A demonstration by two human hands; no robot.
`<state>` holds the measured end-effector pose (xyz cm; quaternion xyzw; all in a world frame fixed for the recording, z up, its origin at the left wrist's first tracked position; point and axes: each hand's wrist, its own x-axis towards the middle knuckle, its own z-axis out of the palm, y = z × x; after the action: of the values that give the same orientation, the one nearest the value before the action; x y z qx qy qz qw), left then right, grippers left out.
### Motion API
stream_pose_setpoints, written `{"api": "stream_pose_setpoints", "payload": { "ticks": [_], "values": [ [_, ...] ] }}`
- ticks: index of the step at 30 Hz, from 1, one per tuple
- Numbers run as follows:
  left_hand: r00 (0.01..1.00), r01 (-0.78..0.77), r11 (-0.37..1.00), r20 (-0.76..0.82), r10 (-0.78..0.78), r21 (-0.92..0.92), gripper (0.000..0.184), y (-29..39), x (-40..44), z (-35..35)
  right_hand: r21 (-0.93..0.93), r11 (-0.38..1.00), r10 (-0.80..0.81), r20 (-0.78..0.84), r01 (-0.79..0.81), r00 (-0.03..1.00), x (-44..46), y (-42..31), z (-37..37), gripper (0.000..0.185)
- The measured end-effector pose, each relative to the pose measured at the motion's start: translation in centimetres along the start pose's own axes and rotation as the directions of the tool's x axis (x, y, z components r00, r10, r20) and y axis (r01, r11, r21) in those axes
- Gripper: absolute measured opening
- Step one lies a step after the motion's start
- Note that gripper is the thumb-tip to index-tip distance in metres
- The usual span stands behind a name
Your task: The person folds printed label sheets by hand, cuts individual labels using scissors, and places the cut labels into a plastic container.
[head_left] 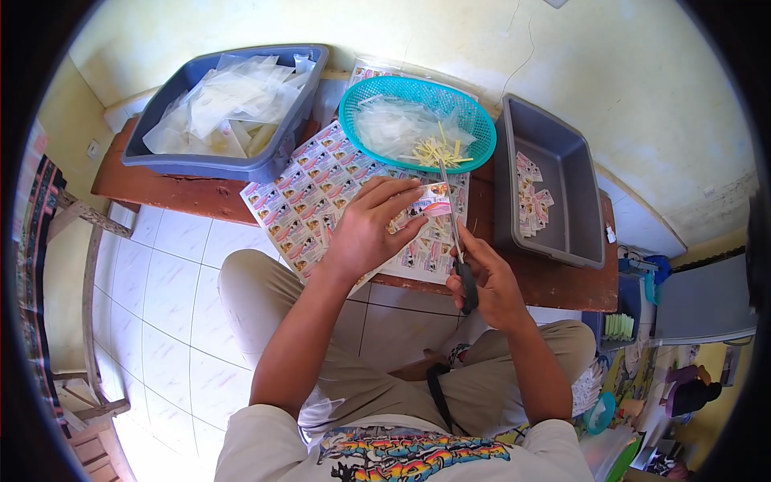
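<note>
My left hand (375, 222) pinches a small printed label (434, 201) between thumb and fingers, above the printed sheets. Scissors (464, 277) with black handles are in my right hand (491, 281), their blades pointing away from me along the label's right edge. Printed label sheets (309, 189) lie on the red-brown bench under my hands. Just beyond them, a turquoise oval basket (350, 108) holds clear plastic pouches (393, 127) and a heap of thin yellowish strips (440, 153).
A blue-grey tub (265, 167) of plastic bags stands at the left of the bench (173, 189). On the right, a grey tray (569, 153) holds cut labels (532, 201). My folded legs are below the bench edge. Another person (695, 394) is far off at the lower right.
</note>
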<state>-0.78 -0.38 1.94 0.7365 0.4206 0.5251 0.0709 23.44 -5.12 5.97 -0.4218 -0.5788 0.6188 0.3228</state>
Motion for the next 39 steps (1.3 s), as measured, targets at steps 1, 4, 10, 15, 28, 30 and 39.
{"api": "stream_pose_setpoints", "payload": {
  "ticks": [1, 4, 10, 15, 28, 30, 39],
  "values": [
    [1.000, 0.001, 1.000, -0.004, -0.001, -0.006, 0.040, 0.0, 0.0, 0.0, -0.007, 1.000, 0.004, -0.004, -0.004, 1.000, 0.0, 0.0, 0.0, 0.085],
    [1.000, -0.007, 1.000, -0.002, 0.007, 0.017, 0.040, 0.2, 0.1, -0.3, -0.020, 1.000, 0.002, -0.003, -0.002, 1.000, 0.0, 0.1, -0.2, 0.084],
    [1.000, -0.016, 1.000, 0.005, 0.016, 0.023, 0.042, 0.2, 0.2, -0.3, -0.347, 0.935, 0.057, -0.043, -0.068, 0.997, 0.4, 1.3, -1.5, 0.082],
    [0.999, -0.025, 0.999, 0.029, 0.025, 0.021, 0.043, 0.1, 0.4, -0.4, -0.704, 0.710, -0.016, -0.052, -0.025, 0.999, 1.2, 3.1, -2.1, 0.083],
    [0.999, 0.007, 1.000, 0.047, -0.007, 0.016, 0.057, 0.1, 0.8, 0.0, -0.877, 0.475, -0.058, -0.118, -0.076, 0.991, 2.8, 6.7, -2.4, 0.076],
    [0.999, 0.004, 1.000, 0.050, -0.005, 0.024, 0.058, 0.1, 0.8, 0.0, -0.880, 0.466, -0.025, -0.124, -0.099, 0.992, 3.0, 6.5, -2.3, 0.074],
    [0.999, 0.000, 1.000, 0.052, -0.002, 0.030, 0.061, 0.1, 0.9, 0.1, -0.946, 0.286, -0.016, -0.161, -0.150, 0.987, 3.6, 6.4, -1.2, 0.073]
  ]
}}
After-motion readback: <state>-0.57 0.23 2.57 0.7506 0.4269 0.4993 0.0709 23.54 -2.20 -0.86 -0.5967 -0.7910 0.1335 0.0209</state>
